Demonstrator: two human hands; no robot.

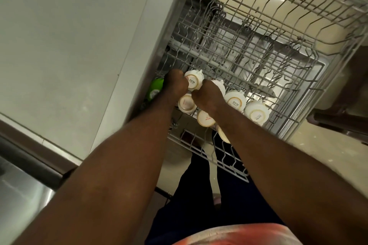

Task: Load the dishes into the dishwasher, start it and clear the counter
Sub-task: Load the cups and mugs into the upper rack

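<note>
The head view looks straight down on a pulled-out wire rack of the dishwasher, where the dishes already loaded are white cups standing upside down in a cluster at the rack's near left corner, some with printed lettering on their bases. One printed cup sits at the far left of the cluster, two more lie just nearer the person, and two stand to the right, close together. The left hand is balled, fingers curled under and knuckles up, pressed against the side of the printed cup; whether it actually grips anything cannot be told. The right hand lies over a covered cup, fingers curled down around it and holding it from above, so that only the cup's far side shows beyond the knuckles. Just behind the left hand, against the rack's left edge, lies a green item, too blurred to identify. A second wire rack spreads across the upper right. To the left runs a pale worktop. Beige floor shows at the right, and the person's dark trousers fill the gap between the forearms.
</note>
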